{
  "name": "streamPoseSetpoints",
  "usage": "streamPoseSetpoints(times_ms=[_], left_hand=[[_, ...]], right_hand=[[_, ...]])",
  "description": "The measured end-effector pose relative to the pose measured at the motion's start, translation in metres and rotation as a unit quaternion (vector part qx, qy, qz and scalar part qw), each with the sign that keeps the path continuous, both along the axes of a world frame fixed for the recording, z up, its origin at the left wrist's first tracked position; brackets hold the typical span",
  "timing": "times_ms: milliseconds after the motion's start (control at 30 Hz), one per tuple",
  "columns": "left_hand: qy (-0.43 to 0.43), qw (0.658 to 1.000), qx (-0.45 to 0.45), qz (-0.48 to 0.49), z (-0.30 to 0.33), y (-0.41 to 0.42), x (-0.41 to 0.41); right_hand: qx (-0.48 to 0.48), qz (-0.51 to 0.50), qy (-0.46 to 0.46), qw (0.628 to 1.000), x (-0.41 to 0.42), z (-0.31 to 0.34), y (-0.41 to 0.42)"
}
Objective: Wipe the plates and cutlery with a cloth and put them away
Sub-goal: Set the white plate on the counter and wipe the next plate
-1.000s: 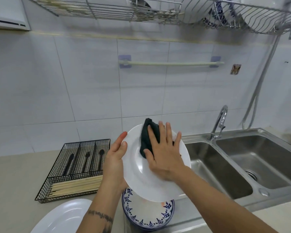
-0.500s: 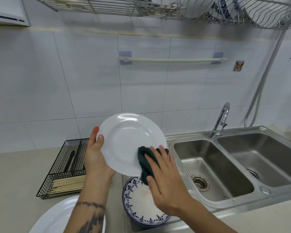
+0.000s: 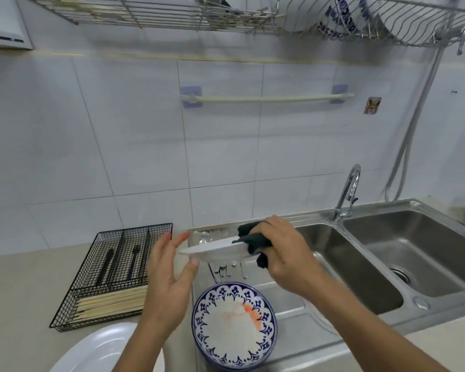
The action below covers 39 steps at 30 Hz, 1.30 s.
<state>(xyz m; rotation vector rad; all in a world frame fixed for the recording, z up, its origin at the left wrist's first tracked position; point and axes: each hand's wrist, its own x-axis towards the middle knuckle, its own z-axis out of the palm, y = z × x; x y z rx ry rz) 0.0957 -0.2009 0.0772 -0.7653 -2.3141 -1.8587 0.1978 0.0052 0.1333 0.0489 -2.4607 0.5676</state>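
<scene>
I hold a white plate (image 3: 215,252) edge-on and nearly level above the sink's drainboard. My right hand (image 3: 287,253) grips its right rim through a dark green cloth (image 3: 253,236). My left hand (image 3: 167,285) is spread with straight fingers at the plate's left rim, the thumb just under it; contact is blurred. Below lies a blue-patterned plate (image 3: 234,326) with an orange smear. Metal cutlery (image 3: 226,269) lies on the drainboard behind the held plate. Another white plate (image 3: 102,350) sits at the bottom left.
A black wire cutlery tray (image 3: 110,277) with black utensils and chopsticks stands on the counter to the left. The double sink (image 3: 387,264) and faucet (image 3: 346,194) are on the right. A wire dish rack (image 3: 306,20) holding plates hangs overhead.
The plate has tipped from facing me to nearly level. My right hand with the cloth moved up to its right rim. My left hand let go of the rim and spread out.
</scene>
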Motion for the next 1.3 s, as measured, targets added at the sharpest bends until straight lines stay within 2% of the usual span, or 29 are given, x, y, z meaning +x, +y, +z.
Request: streamPoseSetpoints(times_ms=[33, 67, 133, 200, 267, 367, 533, 667, 733, 967, 1167, 1233, 1300], left_hand=[[0.081, 0.996, -0.042, -0.019, 0.004, -0.001, -0.001], [0.114, 0.991, -0.058, -0.048, 0.011, -0.001, -0.002], [0.112, 0.988, -0.057, -0.094, 0.023, 0.003, -0.005], [0.080, 0.989, -0.020, -0.123, 0.036, 0.007, -0.006], [0.020, 0.989, 0.049, -0.137, 0.043, 0.014, -0.002], [-0.049, 0.985, 0.126, -0.108, 0.044, 0.026, 0.005], [-0.115, 0.977, 0.158, -0.082, 0.037, 0.041, 0.014], [-0.140, 0.972, 0.170, -0.088, 0.036, 0.051, 0.017], [-0.146, 0.969, 0.180, -0.087, 0.037, 0.052, 0.017], [-0.195, 0.953, 0.226, -0.047, 0.036, 0.041, 0.012], [-0.212, 0.950, 0.217, -0.072, 0.048, 0.048, 0.012], [-0.213, 0.947, 0.232, -0.061, 0.051, 0.046, 0.008], [-0.227, 0.938, 0.259, -0.035, 0.056, 0.041, 0.002]], right_hand=[[-0.059, 0.013, -0.023, 0.998, 0.001, 0.008, 0.004], [-0.145, 0.028, -0.050, 0.988, 0.002, 0.016, 0.008], [-0.287, 0.066, -0.088, 0.952, 0.004, 0.028, 0.013], [-0.317, 0.074, -0.066, 0.943, 0.001, 0.032, 0.019], [-0.297, 0.042, -0.016, 0.954, -0.004, 0.027, 0.024], [-0.236, -0.024, 0.015, 0.971, -0.009, 0.001, 0.026], [-0.119, -0.127, 0.020, 0.985, -0.008, -0.026, 0.005], [0.038, -0.106, 0.019, 0.993, -0.011, -0.015, -0.014], [0.044, -0.089, 0.026, 0.995, -0.013, -0.011, -0.014], [-0.007, -0.129, 0.037, 0.991, -0.010, -0.035, -0.004], [0.111, -0.079, 0.035, 0.990, -0.026, -0.014, -0.016], [0.087, -0.088, 0.046, 0.991, -0.031, -0.012, -0.009], [0.018, -0.116, 0.061, 0.991, -0.032, -0.020, 0.001]])
